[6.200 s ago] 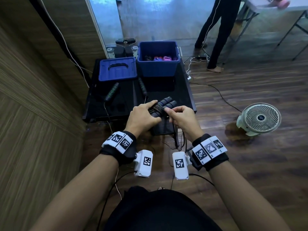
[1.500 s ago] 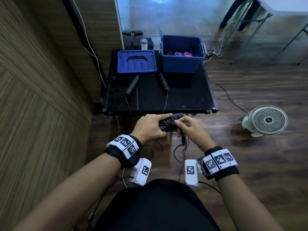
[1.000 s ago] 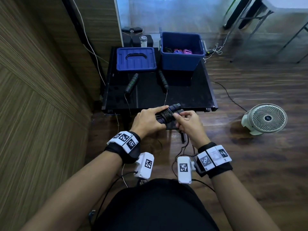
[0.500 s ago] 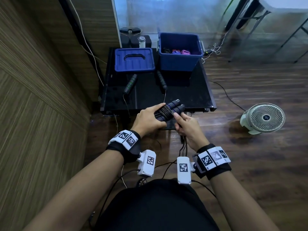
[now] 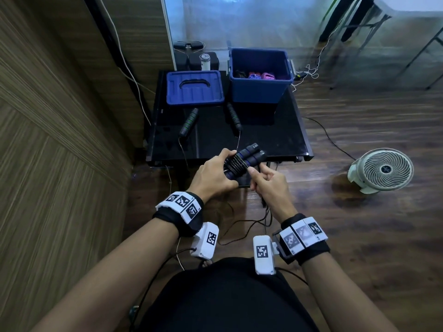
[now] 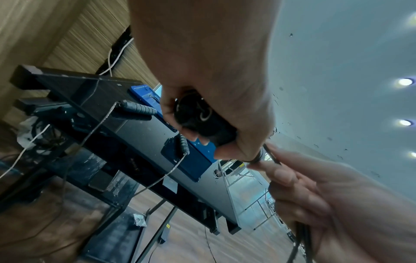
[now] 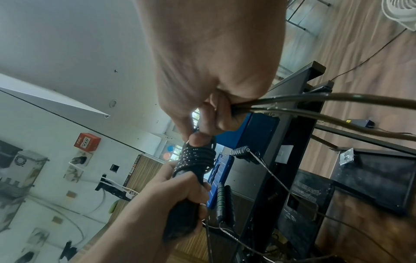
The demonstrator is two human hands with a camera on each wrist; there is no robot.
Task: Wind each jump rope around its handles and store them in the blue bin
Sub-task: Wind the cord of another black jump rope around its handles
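the left hand (image 5: 211, 179) is gripping a pair of black jump rope handles with blue bands (image 5: 247, 157) side by side at the middle of the head frame, fingers curling round their near ends and a band of wound cord. the right hand (image 5: 269, 185) is pinching the doubled black cord (image 7: 315, 105) just below the bundle, with the slack hanging toward the floor. the cord is looking thin, springy and slick, so it is likely wanting steady tension, while the ribbed handles are looking light, stiff and the safest grip. a second rope's green-banded handles (image 5: 189, 121) are lying on the black table (image 5: 275, 140) before the blue bin (image 5: 260, 88) at upper centre.
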